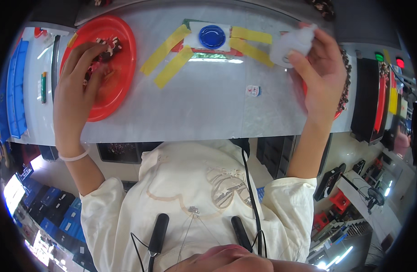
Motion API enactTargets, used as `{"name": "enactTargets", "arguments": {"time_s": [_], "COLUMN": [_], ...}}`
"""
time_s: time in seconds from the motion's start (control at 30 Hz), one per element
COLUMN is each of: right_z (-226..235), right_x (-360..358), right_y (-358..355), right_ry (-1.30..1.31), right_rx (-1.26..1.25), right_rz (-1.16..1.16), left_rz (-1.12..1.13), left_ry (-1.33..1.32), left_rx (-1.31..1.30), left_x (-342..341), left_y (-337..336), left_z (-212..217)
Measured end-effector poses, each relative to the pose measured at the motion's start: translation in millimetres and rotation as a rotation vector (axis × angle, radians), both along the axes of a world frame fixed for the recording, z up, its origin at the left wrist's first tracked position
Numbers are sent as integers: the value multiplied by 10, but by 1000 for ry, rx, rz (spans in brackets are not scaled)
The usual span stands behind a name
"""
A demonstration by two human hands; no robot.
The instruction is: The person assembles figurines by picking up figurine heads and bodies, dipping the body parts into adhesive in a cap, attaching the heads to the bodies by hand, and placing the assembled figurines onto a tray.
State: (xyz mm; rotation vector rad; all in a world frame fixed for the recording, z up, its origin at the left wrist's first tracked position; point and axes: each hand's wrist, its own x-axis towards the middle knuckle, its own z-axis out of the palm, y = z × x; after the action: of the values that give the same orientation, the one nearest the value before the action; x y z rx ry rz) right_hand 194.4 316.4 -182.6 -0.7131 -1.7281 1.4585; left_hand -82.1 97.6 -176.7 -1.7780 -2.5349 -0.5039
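Observation:
My left hand [77, 75] reaches over a red plate [122, 50] at the left, its fingers curled down among small dark, red and pale parts [109, 49]. Whether a part is pinched between the fingertips is hard to make out. At the upper right, my right hand [324, 68] is closed round a small white translucent plastic bottle [292, 45] with a narrow tip, held above the table. Between the hands, a round blue cap-like piece [212, 36] sits on a white square, with yellow tape strips [172, 50] running out on both sides.
Behind my right wrist is a second red container [338, 114] with many small dark pieces [346, 86]. A small printed label or packet [253, 90] lies on the grey table [195, 109]. A blue tray [19, 90] stands at far left; a black bin [369, 97] stands at right.

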Motion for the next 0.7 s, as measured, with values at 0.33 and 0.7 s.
{"name": "enactTargets", "arguments": {"time_s": [0.33, 0.7], "right_z": [444, -291], "right_x": [1291, 2186], "right_y": [377, 622], "right_ry": [-157, -266], "right_rx": [303, 268], "right_rz": [-594, -776], "left_rz": [-423, -351], "left_ry": [-61, 212], "left_rx": [-33, -72], "left_x": [-119, 467], "left_y": [930, 1985], "left_z": [530, 85]}}
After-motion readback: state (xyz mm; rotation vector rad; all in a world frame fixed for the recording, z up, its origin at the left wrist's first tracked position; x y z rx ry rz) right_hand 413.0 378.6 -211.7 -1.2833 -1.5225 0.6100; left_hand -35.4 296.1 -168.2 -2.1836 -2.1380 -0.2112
